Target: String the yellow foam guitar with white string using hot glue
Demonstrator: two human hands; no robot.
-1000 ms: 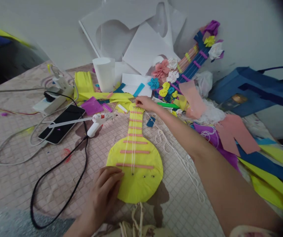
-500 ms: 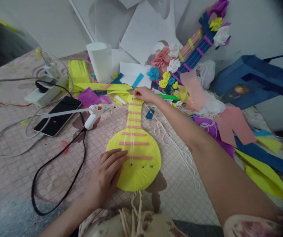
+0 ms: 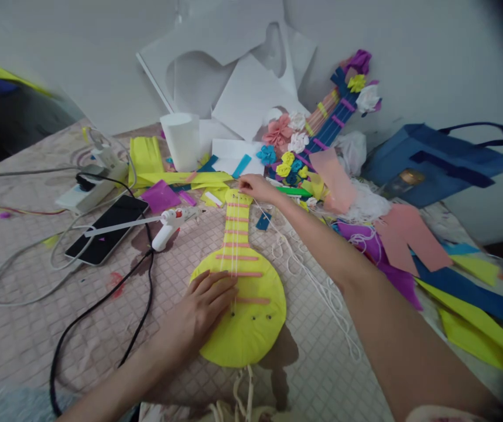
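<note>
A yellow paper-covered toy banjo (image 3: 260, 334) with pink strips across it lies on the table, its neck pointing away from me. White strings run along the neck to small holes in the round body. My left hand (image 3: 207, 302) rests flat on the left of the body, its stretched fingers over the strings. At the top of the neck, my right hand (image 3: 253, 186) is closed in a pinch on a white string (image 3: 256, 205). The string's loose length trails off to the right under my forearm and lies in loops on the table.
Left of the banjo are a glue gun (image 3: 166, 228), a phone (image 3: 110, 228), a power strip (image 3: 88, 193) and looping cables. A white cup (image 3: 181, 143) stands behind. A flower-decorated blue instrument (image 3: 332, 129), coloured paper scraps (image 3: 413, 234) and a blue bag (image 3: 435, 158) lie right.
The view has tilted up, so things sit lower in it. My left hand has slid slightly right and up the body, across the strings. My right hand stays at the neck's top.
</note>
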